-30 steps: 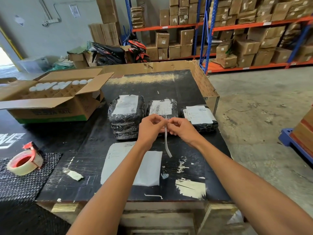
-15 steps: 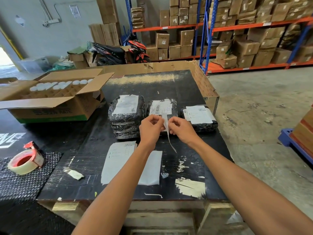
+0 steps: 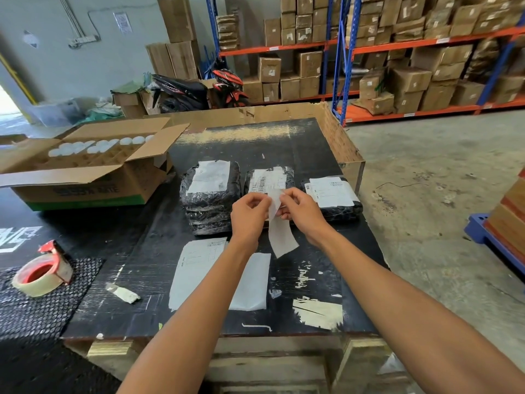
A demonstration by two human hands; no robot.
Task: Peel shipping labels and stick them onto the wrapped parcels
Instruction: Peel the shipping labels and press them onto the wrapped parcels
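The label [image 3: 279, 223] now hangs wider at 12 o'clock, half peeled; left hand [image 3: 250, 213] and right hand [image 3: 301, 210] pinch it, sticking comes next.

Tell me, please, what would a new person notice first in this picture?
First, the left hand and right hand, meeting at the centre above the black table, both pinching a white label strip that hangs down between them. Behind them lie three black wrapped parcels in a row, each with a white label on top. At the left stand an open cardboard box and a tape dispenser.
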